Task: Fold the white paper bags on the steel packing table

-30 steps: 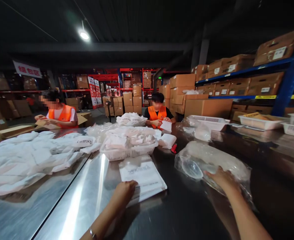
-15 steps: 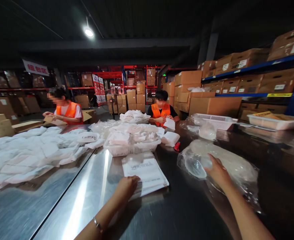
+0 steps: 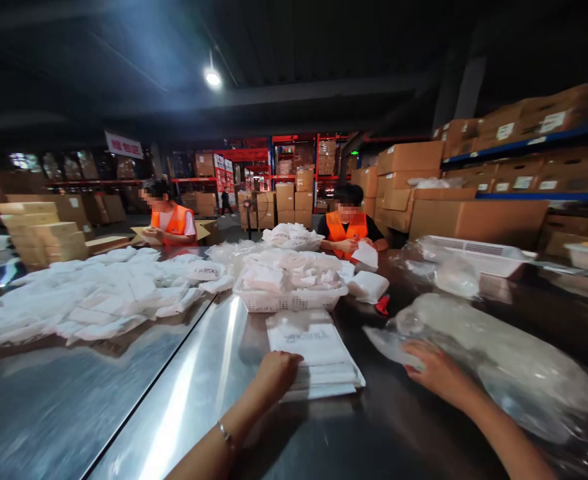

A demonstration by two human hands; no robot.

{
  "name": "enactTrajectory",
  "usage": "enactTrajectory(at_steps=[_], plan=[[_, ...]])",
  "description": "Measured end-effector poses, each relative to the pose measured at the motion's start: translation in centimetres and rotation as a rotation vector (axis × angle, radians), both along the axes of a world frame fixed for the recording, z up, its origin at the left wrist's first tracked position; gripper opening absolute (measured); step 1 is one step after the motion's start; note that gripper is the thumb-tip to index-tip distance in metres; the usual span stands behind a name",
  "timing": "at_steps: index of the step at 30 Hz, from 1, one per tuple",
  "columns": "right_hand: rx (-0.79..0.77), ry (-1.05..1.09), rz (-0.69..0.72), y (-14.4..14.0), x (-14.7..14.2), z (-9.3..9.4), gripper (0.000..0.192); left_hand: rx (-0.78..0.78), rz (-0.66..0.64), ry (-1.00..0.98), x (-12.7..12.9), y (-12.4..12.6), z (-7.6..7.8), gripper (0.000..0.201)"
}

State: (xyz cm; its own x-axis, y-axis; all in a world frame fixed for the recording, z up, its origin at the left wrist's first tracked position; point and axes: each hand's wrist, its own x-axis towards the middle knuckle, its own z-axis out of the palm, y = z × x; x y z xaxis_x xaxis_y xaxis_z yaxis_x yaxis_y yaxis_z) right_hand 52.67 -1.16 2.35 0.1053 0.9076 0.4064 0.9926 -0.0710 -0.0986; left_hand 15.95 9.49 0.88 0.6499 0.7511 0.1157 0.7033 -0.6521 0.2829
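My left hand (image 3: 279,373) rests with curled fingers at the left edge of a stack of flat white printed bags (image 3: 314,343), pinching the upper one. Off to the right, my right hand (image 3: 434,370) is closed on a thin translucent plastic piece (image 3: 387,343), whose pointed end sticks out to the left. Behind that hand lies a large clear plastic bag (image 3: 514,353) with pale translucent contents. Whether the held piece is apart from the bag I cannot tell.
A white perforated basket (image 3: 289,301) heaped with white packets stands beyond the stack. More white packets (image 3: 109,290) are piled at left. A red object (image 3: 383,305) lies on the metal table. Two people in orange vests (image 3: 347,233) work across it.
The view has swung left. My right hand has drawn the translucent piece leftward and nearer, away from the bag's middle. My left hand stays on the white stack.
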Motion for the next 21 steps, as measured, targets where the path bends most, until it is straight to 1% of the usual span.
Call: enactTrajectory(at_steps=[1, 2, 3, 6, 7, 10, 12, 13, 15, 17, 19, 20, 21], plan=[[-0.049, -0.027, 0.096, 0.5, -0.7, -0.5, 0.034, 0.008, -0.003, -0.009, 0.1, 0.0, 0.1, 0.034], [-0.094, -0.054, 0.161, 0.8, -1.3, -1.0, 0.039, 0.014, -0.003, -0.017, 0.3, 0.0, 0.1, 0.036], [-0.118, -0.078, 0.193, 1.2, -1.8, -1.5, 0.042, 0.020, 0.000, -0.025, 0.5, -0.1, 0.2, 0.038], [-0.091, -0.100, 0.158, 1.9, -2.9, -2.7, 0.046, 0.034, 0.025, -0.050, 0.9, -0.2, 0.5, 0.040], [-0.070, -0.099, 0.146, 2.1, -3.2, -3.1, 0.044, 0.032, 0.029, -0.053, 1.0, -0.1, 0.6, 0.037], [0.016, -0.078, 0.126, 2.4, -4.0, -3.7, 0.029, 0.012, 0.016, -0.043, 1.0, 0.3, 0.7, 0.026], [0.081, -0.066, 0.148, 2.4, -5.0, -3.9, 0.025, 0.005, 0.011, -0.041, 0.9, 0.7, 0.6, 0.024], [0.122, -0.061, 0.185, 2.2, -5.9, -4.0, 0.023, 0.004, 0.014, -0.045, 0.8, 0.8, 0.6, 0.026], [0.255, -0.022, 0.330, 2.0, -8.5, -3.9, 0.017, 0.010, 0.028, -0.056, 0.6, 1.0, 0.6, 0.031], [0.446, 0.092, 0.599, 1.9, -11.8, -3.8, 0.013, 0.024, 0.039, -0.073, 0.3, 1.2, 0.6, 0.033], [0.378, 0.197, 0.853, 2.1, -15.2, -3.8, 0.013, 0.050, 0.025, -0.100, 0.1, 1.5, 0.6, 0.033], [0.310, 0.231, 0.957, 2.3, -16.6, -3.8, 0.017, 0.061, 0.008, -0.112, 0.1, 1.7, 0.5, 0.032], [0.236, 0.257, 1.028, 2.6, -17.7, -3.9, 0.022, 0.069, -0.012, -0.122, 0.1, 1.9, 0.4, 0.031]])
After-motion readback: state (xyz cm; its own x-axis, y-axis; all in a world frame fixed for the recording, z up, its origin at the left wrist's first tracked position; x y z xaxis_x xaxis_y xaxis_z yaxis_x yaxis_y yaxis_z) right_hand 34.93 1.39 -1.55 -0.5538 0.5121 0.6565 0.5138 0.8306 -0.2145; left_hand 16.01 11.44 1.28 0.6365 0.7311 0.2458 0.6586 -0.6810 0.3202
